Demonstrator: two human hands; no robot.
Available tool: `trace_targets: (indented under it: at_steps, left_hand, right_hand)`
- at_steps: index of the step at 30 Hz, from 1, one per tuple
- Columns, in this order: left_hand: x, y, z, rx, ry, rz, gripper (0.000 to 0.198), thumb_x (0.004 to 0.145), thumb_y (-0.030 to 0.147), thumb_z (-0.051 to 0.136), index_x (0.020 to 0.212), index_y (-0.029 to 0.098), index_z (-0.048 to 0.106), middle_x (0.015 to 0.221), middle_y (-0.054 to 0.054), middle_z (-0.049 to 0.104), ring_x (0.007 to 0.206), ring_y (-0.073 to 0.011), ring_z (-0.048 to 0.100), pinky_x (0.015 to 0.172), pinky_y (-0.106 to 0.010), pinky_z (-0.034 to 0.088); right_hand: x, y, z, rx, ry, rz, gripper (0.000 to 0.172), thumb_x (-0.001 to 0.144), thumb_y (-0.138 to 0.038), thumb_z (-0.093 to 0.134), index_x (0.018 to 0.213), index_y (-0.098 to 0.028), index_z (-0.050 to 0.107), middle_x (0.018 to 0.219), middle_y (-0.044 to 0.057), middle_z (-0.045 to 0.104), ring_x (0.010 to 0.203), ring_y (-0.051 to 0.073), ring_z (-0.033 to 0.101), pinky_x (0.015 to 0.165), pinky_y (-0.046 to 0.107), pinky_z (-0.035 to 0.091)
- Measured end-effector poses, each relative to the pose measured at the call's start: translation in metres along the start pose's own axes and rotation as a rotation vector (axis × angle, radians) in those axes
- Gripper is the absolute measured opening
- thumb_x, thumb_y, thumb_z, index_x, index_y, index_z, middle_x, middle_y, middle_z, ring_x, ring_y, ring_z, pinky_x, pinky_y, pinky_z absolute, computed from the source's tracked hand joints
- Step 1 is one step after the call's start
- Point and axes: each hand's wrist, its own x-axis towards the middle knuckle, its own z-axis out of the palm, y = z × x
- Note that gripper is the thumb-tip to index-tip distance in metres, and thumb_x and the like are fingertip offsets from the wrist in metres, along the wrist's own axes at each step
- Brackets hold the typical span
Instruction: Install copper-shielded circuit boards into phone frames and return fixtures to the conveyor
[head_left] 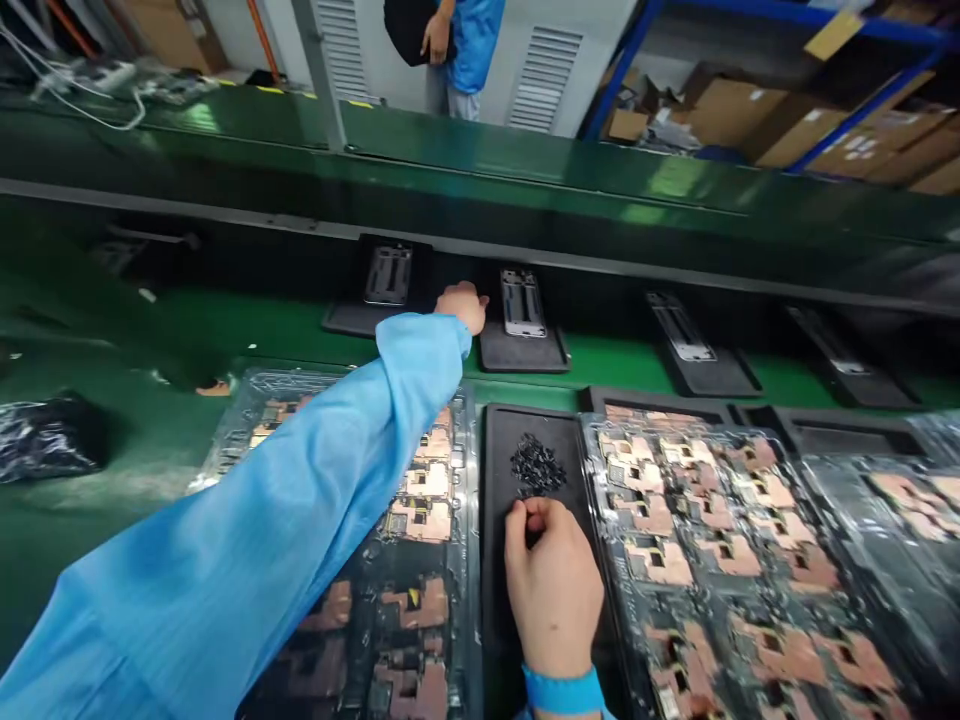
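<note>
My left hand (463,305) reaches out over the far green line, beside a phone frame (523,303) that lies on a black tray (525,355). Most of its fingers are hidden behind the hand, so what they hold cannot be told. On a long black tray (499,560) in front of me lies a pile of tiny black parts (537,462). My right hand (555,585) is at the near edge of this pile, thumb and forefinger pinched together. Anything between those fingertips is too small to make out.
Clear plastic trays of copper-coloured boards stand left (459,600) and right (679,600) of the black tray. More phone frames (389,275) sit along the line. A black plastic bag (49,437) lies far left. Across the line stands a person in blue (478,40).
</note>
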Motion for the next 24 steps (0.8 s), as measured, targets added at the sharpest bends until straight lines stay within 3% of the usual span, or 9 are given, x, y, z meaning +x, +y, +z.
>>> trace_targets:
  at_steps: [4,9,13,16,19,24]
  left_hand:
    - [-0.019,-0.036,-0.033,0.245,-0.018,0.063,0.036,0.100,0.040,0.063,0.126,0.015,0.062,0.129,-0.011,0.062,0.115,-0.0263,0.063,0.099,-0.050,0.053]
    - [-0.046,-0.123,-0.089,0.470,-0.102,0.102,0.029,0.097,0.035,0.062,0.119,0.018,0.067,0.126,-0.013,0.061,0.117,-0.0319,0.059,0.102,-0.050,0.047]
    - [-0.051,-0.166,-0.105,0.537,-0.131,0.215,0.029,0.089,0.029,0.065,0.117,0.022,0.066,0.116,-0.011,0.061,0.110,-0.0307,0.058,0.101,-0.042,0.044]
    - [-0.058,-0.168,-0.108,0.560,-0.093,0.276,0.016,0.090,0.030,0.062,0.102,0.021,0.065,0.104,-0.010,0.061,0.104,-0.0292,0.055,0.099,-0.040,0.043]
    - [-0.077,-0.157,-0.120,0.569,-0.036,0.337,0.018,0.096,0.031,0.054,0.108,0.019,0.062,0.110,-0.012,0.059,0.109,-0.0299,0.052,0.102,-0.043,0.041]
    - [-0.145,-0.136,-0.152,0.544,0.095,0.465,0.030,0.104,0.035,0.044,0.122,0.015,0.057,0.117,-0.012,0.054,0.111,-0.0262,0.049,0.102,-0.044,0.044]
  right_hand:
    - [0.000,0.001,0.001,0.007,0.007,-0.019,0.033,0.103,-0.041,0.035,0.081,-0.024,0.052,0.070,0.002,0.057,0.064,0.023,0.057,0.055,0.032,0.032]
    - [-0.002,-0.002,0.003,-0.074,0.013,-0.066,0.024,0.103,-0.028,0.039,0.084,-0.023,0.052,0.073,0.003,0.057,0.071,0.025,0.058,0.060,0.033,0.034]
    - [-0.004,-0.001,0.007,-0.176,-0.003,-0.109,0.018,0.102,-0.018,0.042,0.088,-0.021,0.053,0.078,0.006,0.057,0.075,0.026,0.058,0.063,0.033,0.035]
    - [-0.006,-0.001,0.008,-0.186,-0.009,-0.149,0.018,0.102,-0.015,0.041,0.088,-0.020,0.051,0.080,0.008,0.056,0.076,0.027,0.054,0.065,0.034,0.036]
    - [-0.006,-0.003,0.005,-0.146,-0.024,-0.166,0.018,0.100,-0.015,0.041,0.084,-0.022,0.048,0.080,0.009,0.053,0.077,0.028,0.051,0.065,0.035,0.034]
    - [-0.002,-0.005,0.001,0.006,-0.064,-0.122,0.021,0.091,-0.014,0.045,0.078,-0.026,0.035,0.075,0.004,0.043,0.074,0.027,0.046,0.063,0.035,0.028]
